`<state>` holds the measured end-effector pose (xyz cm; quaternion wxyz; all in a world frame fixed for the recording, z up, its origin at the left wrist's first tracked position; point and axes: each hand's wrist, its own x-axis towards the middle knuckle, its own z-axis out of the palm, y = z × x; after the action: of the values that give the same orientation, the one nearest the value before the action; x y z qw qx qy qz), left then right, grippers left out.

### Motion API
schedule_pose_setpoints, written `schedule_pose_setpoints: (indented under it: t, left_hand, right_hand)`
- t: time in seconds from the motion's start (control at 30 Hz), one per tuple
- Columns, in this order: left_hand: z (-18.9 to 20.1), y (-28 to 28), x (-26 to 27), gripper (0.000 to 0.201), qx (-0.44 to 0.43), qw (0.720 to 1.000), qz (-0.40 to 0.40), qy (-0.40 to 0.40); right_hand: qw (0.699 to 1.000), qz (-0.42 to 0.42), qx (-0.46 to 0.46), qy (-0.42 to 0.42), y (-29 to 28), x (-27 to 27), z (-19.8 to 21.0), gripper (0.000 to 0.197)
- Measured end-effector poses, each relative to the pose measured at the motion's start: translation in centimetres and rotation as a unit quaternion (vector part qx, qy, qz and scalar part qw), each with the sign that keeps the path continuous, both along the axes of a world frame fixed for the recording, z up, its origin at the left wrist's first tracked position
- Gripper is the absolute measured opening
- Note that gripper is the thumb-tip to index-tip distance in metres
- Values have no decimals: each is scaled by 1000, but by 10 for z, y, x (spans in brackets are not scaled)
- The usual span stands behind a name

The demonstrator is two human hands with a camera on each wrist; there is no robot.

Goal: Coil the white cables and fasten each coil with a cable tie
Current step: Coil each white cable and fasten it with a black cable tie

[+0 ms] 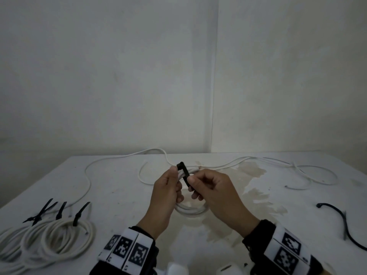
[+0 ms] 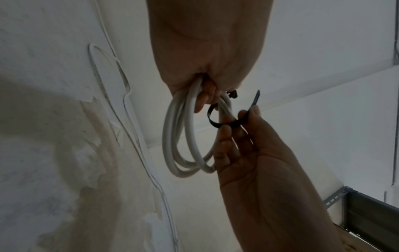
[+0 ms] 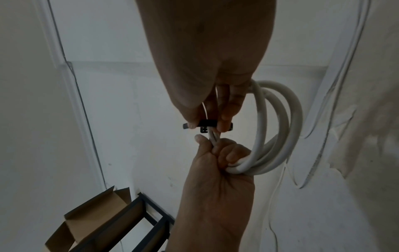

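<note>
My left hand grips a small coil of white cable just above the middle of the white table. A black cable tie loops over the coil's top strands. My right hand pinches the tie's free end between thumb and fingers. In the left wrist view the coil hangs from the left hand, and the right hand holds the curved tie. In the right wrist view the tie's head sits against the strands just above the left hand.
Several tied coils with black ties lie at the front left. One loose black tie lies at the right. Uncoiled white cables trail along the table's far edge. A cardboard box and a metal rack stand beside the table.
</note>
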<state>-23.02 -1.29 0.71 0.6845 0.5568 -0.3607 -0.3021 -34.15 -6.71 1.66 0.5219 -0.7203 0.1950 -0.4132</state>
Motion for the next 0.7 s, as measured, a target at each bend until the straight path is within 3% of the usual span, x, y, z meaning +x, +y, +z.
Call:
schedule_pose_setpoints:
  t: [0.33,0.7]
  left_hand:
    - [3,-1,-8,41,9,1000,-1,11]
    - [5,-3,-9,39,15,999,3,35]
  right_hand:
    - [998,-38,2,43,1,-2,5,34]
    - [998,-35,12,46,1,-5,6,31]
